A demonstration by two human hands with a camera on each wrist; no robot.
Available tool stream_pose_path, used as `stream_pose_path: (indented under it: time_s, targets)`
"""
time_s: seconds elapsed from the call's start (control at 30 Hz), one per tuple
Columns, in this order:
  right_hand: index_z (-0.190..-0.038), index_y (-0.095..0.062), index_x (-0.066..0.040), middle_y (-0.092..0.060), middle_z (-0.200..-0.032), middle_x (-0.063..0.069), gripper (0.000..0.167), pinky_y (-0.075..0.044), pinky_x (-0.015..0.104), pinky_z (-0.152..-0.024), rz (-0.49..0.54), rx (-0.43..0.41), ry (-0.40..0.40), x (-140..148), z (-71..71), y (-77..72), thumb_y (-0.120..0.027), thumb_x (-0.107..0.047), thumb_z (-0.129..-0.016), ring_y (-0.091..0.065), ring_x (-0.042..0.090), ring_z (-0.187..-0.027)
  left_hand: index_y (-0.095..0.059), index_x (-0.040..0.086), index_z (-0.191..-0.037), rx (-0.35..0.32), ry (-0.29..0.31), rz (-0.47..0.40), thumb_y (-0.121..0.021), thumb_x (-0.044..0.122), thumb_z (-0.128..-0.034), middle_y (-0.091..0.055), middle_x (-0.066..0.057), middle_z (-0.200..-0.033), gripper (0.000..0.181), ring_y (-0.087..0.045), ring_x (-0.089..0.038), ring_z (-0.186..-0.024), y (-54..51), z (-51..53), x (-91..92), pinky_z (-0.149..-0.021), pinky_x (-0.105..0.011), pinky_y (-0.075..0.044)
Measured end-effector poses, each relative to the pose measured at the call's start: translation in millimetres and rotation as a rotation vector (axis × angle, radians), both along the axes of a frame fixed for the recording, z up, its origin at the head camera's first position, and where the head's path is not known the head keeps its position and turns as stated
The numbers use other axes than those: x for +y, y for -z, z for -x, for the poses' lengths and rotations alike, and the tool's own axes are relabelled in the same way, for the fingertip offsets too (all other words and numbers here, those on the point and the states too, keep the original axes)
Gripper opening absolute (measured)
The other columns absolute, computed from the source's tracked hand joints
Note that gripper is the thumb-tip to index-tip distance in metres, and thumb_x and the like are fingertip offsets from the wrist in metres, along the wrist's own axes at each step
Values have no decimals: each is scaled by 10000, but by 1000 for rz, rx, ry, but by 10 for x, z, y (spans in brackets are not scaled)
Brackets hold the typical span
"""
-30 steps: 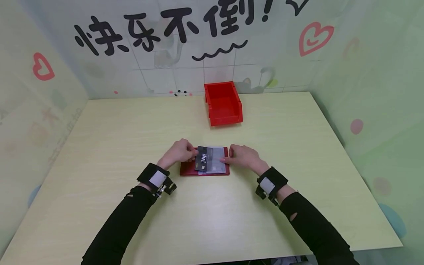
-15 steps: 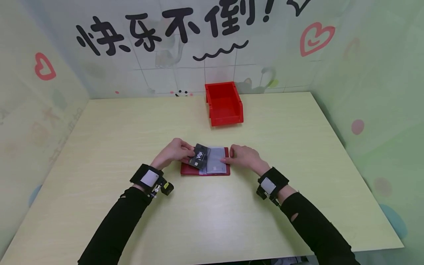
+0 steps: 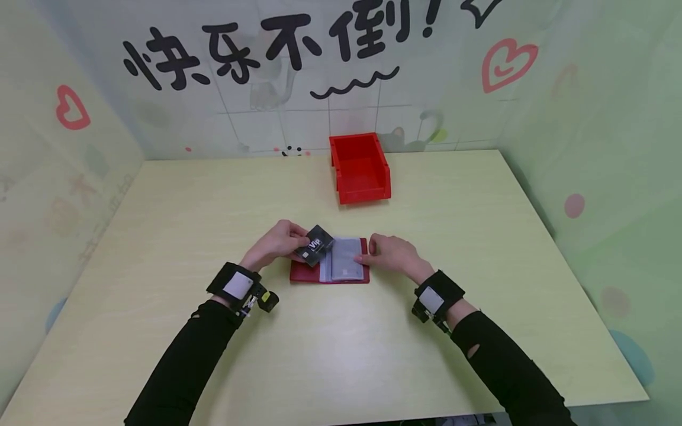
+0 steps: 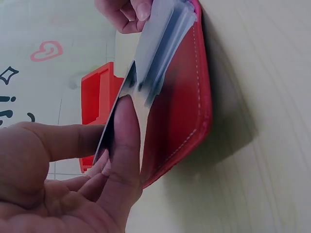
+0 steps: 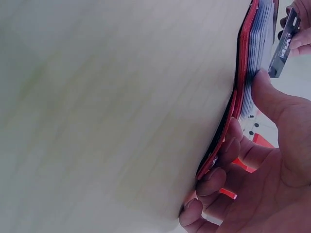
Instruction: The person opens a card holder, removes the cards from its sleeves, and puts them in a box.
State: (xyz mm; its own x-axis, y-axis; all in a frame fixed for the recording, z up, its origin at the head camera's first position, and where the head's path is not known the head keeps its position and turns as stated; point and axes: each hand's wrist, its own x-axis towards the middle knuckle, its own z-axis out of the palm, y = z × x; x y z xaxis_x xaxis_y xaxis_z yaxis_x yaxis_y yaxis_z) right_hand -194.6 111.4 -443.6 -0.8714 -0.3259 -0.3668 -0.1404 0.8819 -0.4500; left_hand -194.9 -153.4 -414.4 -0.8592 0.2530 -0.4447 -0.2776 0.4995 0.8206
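A red card holder lies unfolded on the table, its clear plastic sleeves on the right part. Over its left part, my left hand pinches a black card marked "VIP" between thumb and finger, tilted and lifted off the holder. In the left wrist view the card is seen nearly edge-on beside the red cover. My right hand grips the holder's right edge; in the right wrist view the thumb presses the stacked sleeves and the fingers curl behind the cover.
A red open bin stands behind the holder, near the back edge of the pale wooden table. Printed walls enclose the table at the back and on both sides.
My left hand has drawn the black card leftward, off the sleeves, and turned it to a slant. The right hand keeps its place at the holder's right edge.
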Motion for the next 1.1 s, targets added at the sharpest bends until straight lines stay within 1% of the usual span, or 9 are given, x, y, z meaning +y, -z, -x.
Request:
stream_pose_path:
  time_s: [0.17, 0.27, 0.33, 0.47, 0.6, 0.8, 0.97, 1.03, 1.1]
  targets:
    - [-940, -553, -120, -492, -687, 13, 387, -319, 259, -602, 3, -11, 2, 9, 1, -14, -680, -484, -919, -483, 154, -659, -408, -147, -1403, -12, -46, -65, -452, 44, -1039, -556, -366, -1328, 413, -669, -142, -780, -44, 15, 10, -665, -212, -592]
    - [-942, -551, -122, -489, -692, 11, 390, -320, 262, -609, 1, -18, 5, 14, 6, -20, -679, -490, -919, -483, 155, -667, -380, -126, -1418, 8, -79, -90, -451, 51, -1045, -561, -361, -1326, 418, -660, -114, -747, -61, 37, 34, -677, -220, -596]
    - [-942, -550, -123, -489, -697, 14, 391, -323, 264, -613, 4, -21, 6, 21, 6, -26, -678, -491, -918, -488, 158, -674, -364, -101, -1432, 29, -99, -101, -470, 63, -1044, -564, -346, -1322, 433, -663, -117, -760, -66, 52, 60, -721, -251, -605]
    - [-940, -551, -124, -495, -706, 16, 385, -329, 263, -620, 15, -26, 5, 21, 13, -29, -680, -486, -916, -494, 161, -684, -366, -54, -1448, 60, -129, -122, -531, 73, -1025, -582, -318, -1308, 471, -682, -179, -834, -71, 89, 128, -861, -382, -594]
    - [-937, -550, -124, -497, -707, 15, 383, -330, 261, -619, 17, -27, 4, 18, 21, -26, -680, -484, -917, -496, 159, -684, -393, -8, -1445, 97, -170, -108, -579, 104, -1010, -607, -283, -1307, 487, -686, -245, -936, -76, 135, 208, -932, -448, -564]
    - [-929, -550, -126, -500, -700, 13, 387, -327, 260, -609, 24, -25, 1, 16, 10, -12, -681, -490, -916, -499, 158, -673, -456, 14, -1411, 176, -220, -81, -612, 155, -1000, -649, -240, -1315, 462, -695, -303, -1050, -92, 193, 312, -916, -395, -586]
    - [-957, -566, -127, -529, -718, 25, 390, -342, 262, -611, 30, -29, 3, 21, 19, -28, -686, -495, -910, -523, 169, -693, -541, 27, -1369, 188, -213, -69, -640, 213, -992, -676, -192, -1293, 432, -704, -305, -1052, -105, 199, 395, -909, -341, -588]
    - [-991, -590, -117, -569, -754, 39, 364, -375, 254, -618, 68, -28, 10, 36, 32, -47, -679, -464, -925, -545, 177, -721, -566, 20, -1336, 176, -212, -90, -657, 213, -982, -683, -192, -1278, 414, -706, -307, -1049, -99, 189, 430, -907, -337, -587]
    - [-1051, -628, -89, -616, -821, 69, 325, -416, 249, -636, 155, -16, 3, 49, 57, -76, -643, -402, -964, -568, 192, -765, -580, 11, -1305, 168, -214, -117, -672, 208, -972, -687, -198, -1260, 398, -707, -294, -1026, -79, 180, 459, -879, -319, -592]
